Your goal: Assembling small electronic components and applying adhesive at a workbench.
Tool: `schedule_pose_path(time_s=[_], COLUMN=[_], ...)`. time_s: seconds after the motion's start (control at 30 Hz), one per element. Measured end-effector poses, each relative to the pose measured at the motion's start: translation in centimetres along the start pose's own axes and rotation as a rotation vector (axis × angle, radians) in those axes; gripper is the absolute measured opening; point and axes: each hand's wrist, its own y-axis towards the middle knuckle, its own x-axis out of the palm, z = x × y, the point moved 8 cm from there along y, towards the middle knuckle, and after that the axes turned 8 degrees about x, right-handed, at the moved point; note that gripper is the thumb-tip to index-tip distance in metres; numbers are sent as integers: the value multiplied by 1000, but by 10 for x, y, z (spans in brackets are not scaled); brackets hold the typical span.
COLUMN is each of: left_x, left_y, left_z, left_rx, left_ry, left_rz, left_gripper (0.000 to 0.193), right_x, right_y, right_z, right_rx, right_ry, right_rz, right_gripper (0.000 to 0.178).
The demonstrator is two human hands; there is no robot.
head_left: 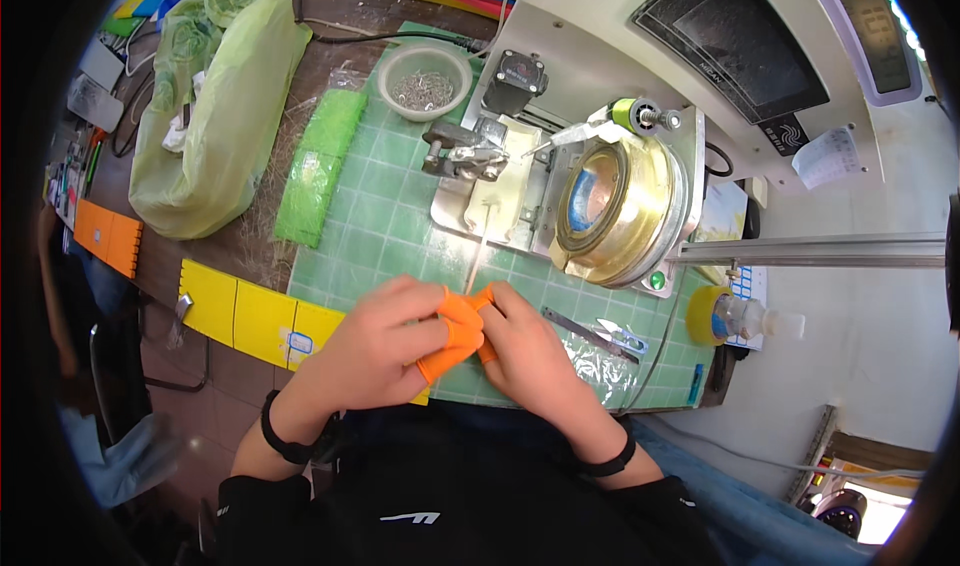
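My left hand (375, 341) and my right hand (530, 351) meet at the front of the green gridded mat (375, 236), with orange finger cots on several fingertips. Both are closed, fingertips pressed together around the near end of a thin pale cord (478, 251). From there the cord runs away from me to the cream-coloured plate (497, 201) of a bench machine, beside its metal clamp (470, 151). My fingers hide the cord's near end. To the right of the plate sits the machine's round brass-coloured drum (605, 206).
A grey bowl of small metal pieces (425, 84) stands at the back. Left lie a green wrapped bundle (322, 166), a yellow-green bag (225, 116) and yellow strips (240, 316). Tweezers (590, 336) and small thread snips (622, 336) lie right of my hands, near a bottle (750, 318).
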Motion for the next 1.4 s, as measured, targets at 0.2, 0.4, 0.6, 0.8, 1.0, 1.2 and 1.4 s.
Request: schedule_pose_path(time_s=[0.2,0.4,0.6,0.8,1.0,1.2,1.4], left_x=[-42,-60,-65,-76,-70,-51,-42], left_y=[19,14,13,15,27,42,59], left_z=[8,7,8,6,0,-17,-17], left_rx=[-11,-70,-118,-141,-141,-311,-123], left_ry=[-24,4,59,83,69,133,716], left_rz=[201,318,388,410,378,267,225], left_gripper=[17,22,20,20,21,24,24], right_x=[-19,-26,-21,-29,-19,-24,-24], right_y=[11,35,72,79,47,32,15], right_z=[-13,-16,0,-2,-14,-34,-38], right_rx=[-57,-5,43,-30,-44,-51,-25], right_ry=[121,603,965,1042,1192,1206,1166], right_rz=[97,273,556,561,403,174,105], right_gripper=[32,54,42,22,16,15,16])
